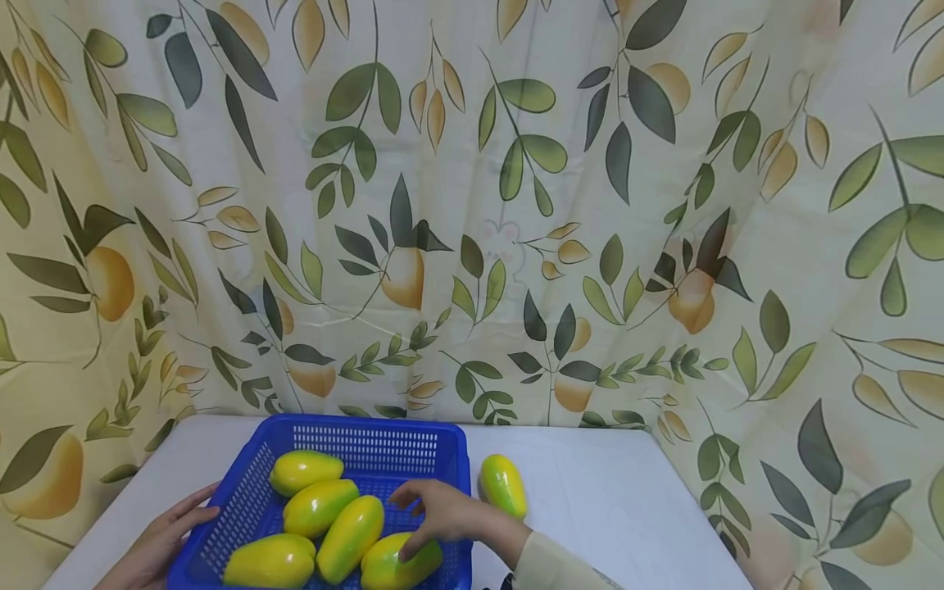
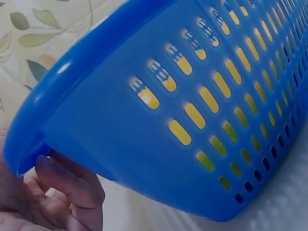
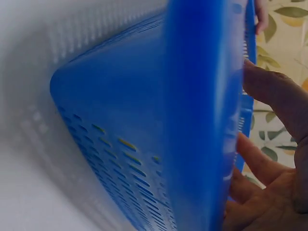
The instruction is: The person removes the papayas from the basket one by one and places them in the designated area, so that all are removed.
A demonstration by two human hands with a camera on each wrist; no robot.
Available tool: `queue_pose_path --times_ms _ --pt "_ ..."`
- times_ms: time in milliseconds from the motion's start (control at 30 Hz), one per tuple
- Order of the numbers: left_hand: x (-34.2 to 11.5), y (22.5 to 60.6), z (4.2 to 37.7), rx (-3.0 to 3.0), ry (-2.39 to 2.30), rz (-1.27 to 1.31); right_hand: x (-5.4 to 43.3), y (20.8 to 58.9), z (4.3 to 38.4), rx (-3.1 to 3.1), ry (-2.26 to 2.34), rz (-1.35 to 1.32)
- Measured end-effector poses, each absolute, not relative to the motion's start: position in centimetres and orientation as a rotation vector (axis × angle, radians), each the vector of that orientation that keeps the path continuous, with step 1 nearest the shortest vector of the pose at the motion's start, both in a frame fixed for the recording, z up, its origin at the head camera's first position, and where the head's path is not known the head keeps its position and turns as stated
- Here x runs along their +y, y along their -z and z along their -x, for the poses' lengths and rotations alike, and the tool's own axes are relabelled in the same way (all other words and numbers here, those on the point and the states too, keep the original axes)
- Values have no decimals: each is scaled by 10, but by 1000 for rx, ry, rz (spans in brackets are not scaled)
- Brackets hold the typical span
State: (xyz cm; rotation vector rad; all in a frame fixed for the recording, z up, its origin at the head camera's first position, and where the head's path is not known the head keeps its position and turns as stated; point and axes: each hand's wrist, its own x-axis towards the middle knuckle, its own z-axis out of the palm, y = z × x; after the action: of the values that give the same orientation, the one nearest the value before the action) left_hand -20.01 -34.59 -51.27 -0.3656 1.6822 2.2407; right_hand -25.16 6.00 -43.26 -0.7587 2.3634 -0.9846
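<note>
A blue plastic basket (image 1: 463, 459) with slotted walls holds several glossy yellow-green papayas (image 1: 350, 537). My left hand (image 1: 158, 545) grips its left rim; in the left wrist view the fingers (image 2: 72, 187) curl beneath the lip. Over the right side of the basket reaches my right hand (image 1: 453, 516), fingers spread and loosely bent. Its thumb is by the front-right papaya (image 1: 391, 565); whether they touch I cannot tell. From the right wrist, the basket wall (image 3: 120, 106) hides part of that hand (image 3: 269, 192), and no fruit shows between its fingers.
One more papaya (image 1: 504, 485) lies outside the basket, just past its right wall, on the white tabletop (image 1: 590, 492). Behind and at both sides hangs a curtain (image 1: 472, 246) printed with leaves and fruit.
</note>
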Motion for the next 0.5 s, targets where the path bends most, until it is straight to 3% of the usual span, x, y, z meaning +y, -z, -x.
queue_pose_path --times_ms 500 --pt "-340 516 200 1669 -2253 364 55 444 251 2347 782 888"
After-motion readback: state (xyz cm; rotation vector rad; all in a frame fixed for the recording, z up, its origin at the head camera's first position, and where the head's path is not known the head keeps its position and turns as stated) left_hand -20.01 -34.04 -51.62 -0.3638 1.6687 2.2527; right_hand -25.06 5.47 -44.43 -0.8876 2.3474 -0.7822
